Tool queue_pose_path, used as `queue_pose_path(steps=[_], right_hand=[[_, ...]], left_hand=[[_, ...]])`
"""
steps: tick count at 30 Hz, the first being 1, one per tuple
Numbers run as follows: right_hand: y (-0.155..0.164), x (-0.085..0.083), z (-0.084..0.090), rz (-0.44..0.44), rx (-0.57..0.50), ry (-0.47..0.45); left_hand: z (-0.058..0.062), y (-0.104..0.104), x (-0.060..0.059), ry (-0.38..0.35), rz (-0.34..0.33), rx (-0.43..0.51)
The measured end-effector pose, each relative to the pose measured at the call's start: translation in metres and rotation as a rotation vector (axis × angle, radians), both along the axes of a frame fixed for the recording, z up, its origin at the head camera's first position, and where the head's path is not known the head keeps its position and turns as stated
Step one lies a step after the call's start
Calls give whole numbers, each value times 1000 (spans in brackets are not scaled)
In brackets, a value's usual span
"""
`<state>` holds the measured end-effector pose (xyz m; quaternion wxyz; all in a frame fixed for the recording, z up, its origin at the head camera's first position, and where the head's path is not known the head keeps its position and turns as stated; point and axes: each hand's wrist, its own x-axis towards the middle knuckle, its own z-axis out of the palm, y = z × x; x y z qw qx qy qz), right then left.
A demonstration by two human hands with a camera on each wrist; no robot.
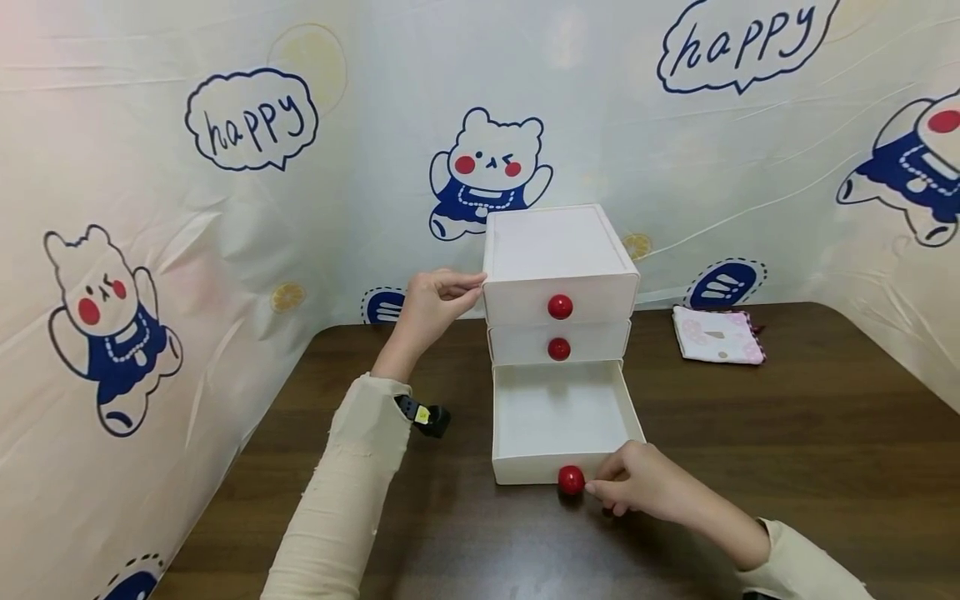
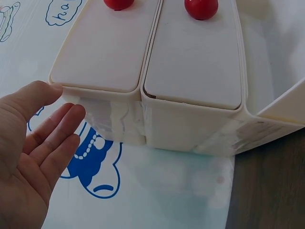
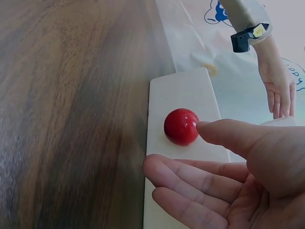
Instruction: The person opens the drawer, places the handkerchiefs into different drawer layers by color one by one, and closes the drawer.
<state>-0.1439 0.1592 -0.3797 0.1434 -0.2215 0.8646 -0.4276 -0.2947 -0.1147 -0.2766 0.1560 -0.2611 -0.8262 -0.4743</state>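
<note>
A white three-drawer cabinet (image 1: 558, 250) with red ball knobs stands at the middle of the table. Its bottom drawer (image 1: 558, 412) is pulled out and shows an empty inside. My left hand (image 1: 446, 292) rests with straight fingers on the cabinet's upper left edge; in the left wrist view the left hand (image 2: 38, 138) lies flat with the thumb tip at the cabinet's (image 2: 190, 62) corner. My right hand (image 1: 637, 487) sits just right of the open drawer's knob (image 1: 571, 480). In the right wrist view the right hand's (image 3: 228, 176) thumb tip touches the knob (image 3: 181, 126), while the loosely bent fingers lie apart from it.
A folded pink patterned cloth (image 1: 718, 335) lies at the back right of the dark wooden table (image 1: 787, 467). Plastic sheets printed with bears and "happy" bubbles wall in the table at the back and on both sides. A small black camera (image 1: 423, 415) is strapped on my left wrist.
</note>
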Motion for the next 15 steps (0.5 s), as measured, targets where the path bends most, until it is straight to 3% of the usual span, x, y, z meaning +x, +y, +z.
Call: queue_pose_path(steps=[15], right_hand=[[31, 7, 5, -44, 65, 31]], left_hand=[[0, 0, 0, -1, 5, 4]])
